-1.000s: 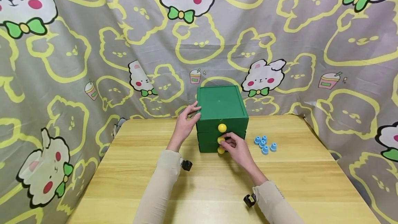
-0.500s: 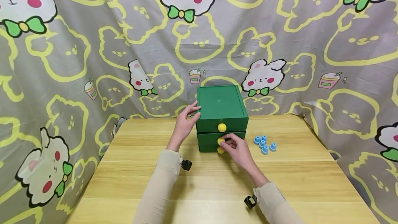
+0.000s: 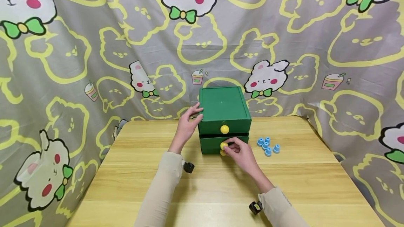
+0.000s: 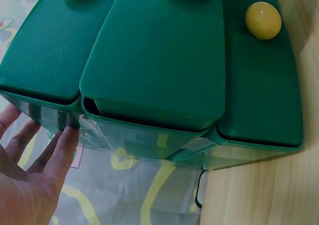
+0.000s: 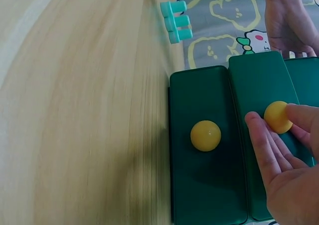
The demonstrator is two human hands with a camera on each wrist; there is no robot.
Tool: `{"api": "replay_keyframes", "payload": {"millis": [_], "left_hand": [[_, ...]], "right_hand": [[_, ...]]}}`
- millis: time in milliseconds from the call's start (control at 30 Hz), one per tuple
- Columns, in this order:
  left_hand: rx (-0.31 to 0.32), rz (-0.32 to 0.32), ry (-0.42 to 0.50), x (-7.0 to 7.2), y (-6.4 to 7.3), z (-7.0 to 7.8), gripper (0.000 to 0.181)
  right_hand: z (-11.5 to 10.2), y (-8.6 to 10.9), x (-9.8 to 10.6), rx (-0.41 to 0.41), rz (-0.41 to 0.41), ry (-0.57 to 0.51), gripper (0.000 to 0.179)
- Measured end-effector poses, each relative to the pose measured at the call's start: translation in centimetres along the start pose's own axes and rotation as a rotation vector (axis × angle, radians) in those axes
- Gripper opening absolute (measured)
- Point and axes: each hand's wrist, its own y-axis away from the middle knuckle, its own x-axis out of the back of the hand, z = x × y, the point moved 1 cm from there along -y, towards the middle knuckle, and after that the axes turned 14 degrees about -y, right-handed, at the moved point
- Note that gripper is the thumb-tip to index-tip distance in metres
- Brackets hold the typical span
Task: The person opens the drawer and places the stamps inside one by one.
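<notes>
A green three-drawer box point(image 3: 223, 103) with round yellow knobs stands on the table. My right hand point(image 3: 240, 152) pinches the knob point(image 5: 277, 117) of the middle drawer point(image 4: 154, 56) between thumb and fingers. That drawer sticks out a little past the others, and a dark gap shows above its front. My left hand point(image 3: 188, 122) lies along the box's left side, fingers extended, fingertips at the upper edge. In the head view the top drawer's knob point(image 3: 224, 129) is plainly visible; the bottom drawer's knob point(image 5: 206, 136) is partly hidden there behind my right hand.
Several small light-blue stepped plastic pieces point(image 3: 266, 145) stand in a cluster on the wooden table point(image 3: 208, 199), right of the box. A patterned grey curtain point(image 3: 151, 52) hangs close behind and along both sides.
My right hand has drawn the middle drawer slightly outward by its knob, widening the gap under the top drawer. My left hand has stayed against the box's side.
</notes>
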Motion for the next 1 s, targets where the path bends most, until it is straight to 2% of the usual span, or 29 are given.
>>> {"api": "replay_keyframes", "payload": {"millis": [500,1000], "left_hand": [[-0.02,0.01,-0.036,0.0,0.1,-0.1,0.031],[-0.03,0.008,-0.007,0.0,0.0,-0.1,0.033]], "right_hand": [[-0.3,0.9,-0.1,-0.02,0.014,0.021,0.016],[-0.3,1.5,0.0,-0.025,0.008,0.034,0.014]]}}
